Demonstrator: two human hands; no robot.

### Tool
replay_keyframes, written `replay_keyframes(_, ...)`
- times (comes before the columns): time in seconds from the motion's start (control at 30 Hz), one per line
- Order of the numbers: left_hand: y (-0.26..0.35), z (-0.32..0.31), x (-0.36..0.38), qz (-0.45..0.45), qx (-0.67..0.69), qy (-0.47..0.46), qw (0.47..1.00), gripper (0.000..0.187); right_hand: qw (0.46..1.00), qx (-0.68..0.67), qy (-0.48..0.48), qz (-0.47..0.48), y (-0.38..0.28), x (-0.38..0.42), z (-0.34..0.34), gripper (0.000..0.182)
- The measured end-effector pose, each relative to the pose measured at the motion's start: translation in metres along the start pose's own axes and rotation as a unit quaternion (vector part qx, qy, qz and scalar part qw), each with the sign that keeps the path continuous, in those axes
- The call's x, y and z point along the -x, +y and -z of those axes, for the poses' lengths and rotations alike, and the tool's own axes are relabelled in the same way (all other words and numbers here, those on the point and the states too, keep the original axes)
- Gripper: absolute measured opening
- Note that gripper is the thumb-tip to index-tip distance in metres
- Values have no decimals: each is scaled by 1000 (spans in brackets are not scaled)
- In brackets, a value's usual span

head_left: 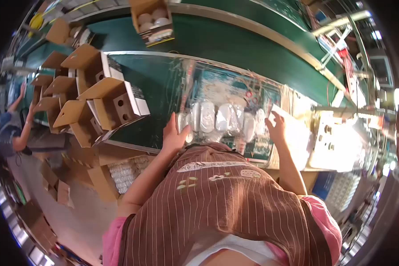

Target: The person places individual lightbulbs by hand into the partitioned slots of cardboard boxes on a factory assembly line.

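Note:
Between my two hands, a row of white rounded pieces in clear plastic wrap (207, 116) stands side by side near the bench's front edge. What kind they are does not show. My left hand (175, 134) is at the left end of the row, thumb and fingers apart, against the end piece (188, 127). At the other end is my right hand (277, 127), its fingers bent and spread near the last piece (260, 119). Behind the row lies a worn blue-and-white work surface (224, 85) under clear film.
Open cardboard boxes (91, 95) stand in a cluster on the left. A box of white globes (154, 23) sits on the green belt (199, 37) beyond. A brightly lit white panel (330, 139) is at right. Another person (13, 131) works at far left.

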State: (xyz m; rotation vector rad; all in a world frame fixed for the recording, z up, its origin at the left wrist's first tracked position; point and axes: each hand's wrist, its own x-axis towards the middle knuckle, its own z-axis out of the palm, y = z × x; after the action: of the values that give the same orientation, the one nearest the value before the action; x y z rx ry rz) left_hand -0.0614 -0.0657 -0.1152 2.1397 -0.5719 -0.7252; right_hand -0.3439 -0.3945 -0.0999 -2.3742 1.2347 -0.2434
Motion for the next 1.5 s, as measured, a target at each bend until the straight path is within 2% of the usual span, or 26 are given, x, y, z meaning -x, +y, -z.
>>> replay_keyframes(0.1, 9, -6, -5, -16, -43, -10, 999, 84, 978, -84, -72, -174, -7, 47, -4, 65)
replay_keyframes(0.23, 19, -20, -19, -11, -5, -26, 1000, 84, 962, -187, -105, -167, -11, 53, -34, 75)
replay_keyframes(0.3, 26, -28, -27, -102, 63, -24, 993, 84, 967, -148, -116, -172, -50, 44, -21, 78)
replay_keyframes(0.37, 12, -51, -38, -103, 33, 0, 994, 84, 983, -131, -94, -88, -16, 36, -61, 78)
replay_keyframes(0.5, 44, -47, -50, -59, -77, -18, 995, 90, 991, -89, -92, -35, -12, 17, -61, 81)
replay_keyframes(0.57, 54, -45, -55, 24, 85, -97, 991, 93, 990, -118, -79, -9, 1, 2, -69, 78)
replay_keyframes(0.6, 56, -37, -62, -2, 36, -80, 996, 92, 989, -120, -86, -30, -9, -1, -59, 79)
replay_keyframes(0.67, 55, -35, -71, -39, -60, -89, 993, 92, 960, -242, -125, 56, 21, -20, -72, 80)
replay_keyframes(0.7, 56, -31, -63, -73, 19, -34, 997, 84, 941, -285, -183, 21, 24, -30, -72, 79)
replay_keyframes(0.73, 49, -28, -54, -87, 105, 0, 991, 76, 990, -131, -58, 12, 22, -15, -69, 76)
replay_keyframes(0.77, 47, -21, -51, -56, 181, -37, 981, 72, 991, -106, -80, 11, 11, -5, -42, 72)
replay_keyframes(0.83, 42, -9, -43, 22, 327, -96, 940, 65, 994, -105, -12, 3, -24, 17, 4, 55)
replay_keyframes(0.87, 28, -9, -30, 42, 197, 60, 978, 71, 995, -97, -14, 14, -24, 24, 7, 48)
replay_keyframes(0.9, 16, -4, -19, 55, 206, 66, 975, 76, 995, -94, -21, 27, -25, 32, 8, 42)
replay_keyframes(0.93, 13, 1, -2, 69, 197, 87, 974, 71, 988, -115, -100, 18, -34, 44, 14, 38)
replay_keyframes(1.0, -3, 9, 21, 100, 163, 67, 979, 64, 966, -152, -200, 54, -42, 61, 4, 33)
replay_keyframes(1.1, -31, -5, 50, 84, 138, 58, 985, 55, 944, -163, -242, 152, -73, 79, -7, 34)
replay_keyframes(1.13, -38, -3, 58, 65, 131, 64, 987, 52, 941, -132, -209, 230, -71, 79, -20, 38)
replay_keyframes(1.17, -30, -10, 67, 39, 72, 87, 993, 41, 927, -108, -167, 318, -77, 74, -35, 42)
replay_keyframes(1.2, 18, 8, 80, 38, -73, 15, 997, 34, 921, 11, -199, 334, -91, 74, -40, 48)
replay_keyframes(1.23, -17, -2, 71, 11, -188, 17, 982, 32, 899, 71, -248, 354, -103, 68, -44, 49)
replay_keyframes(1.27, -67, -19, 69, -46, -156, 59, 985, 33, 887, 118, -288, 341, -116, 61, -55, 50)
replay_keyframes(1.3, -9, -7, 82, 63, 57, 32, 996, 35, 863, 163, -309, 366, -123, 55, -61, 53)
replay_keyframes(1.33, -22, -12, 81, 82, 86, 12, 993, 39, 871, 123, -304, 366, -121, 56, -63, 51)
replay_keyframes(1.37, -56, -27, 75, 66, 58, 41, 995, 41, 863, 131, -305, 381, -131, 55, -54, 49)
replay_keyframes(1.5, -62, -17, 78, 63, 46, 48, 996, 43, 849, 178, -323, 379, -140, 53, -58, 34)
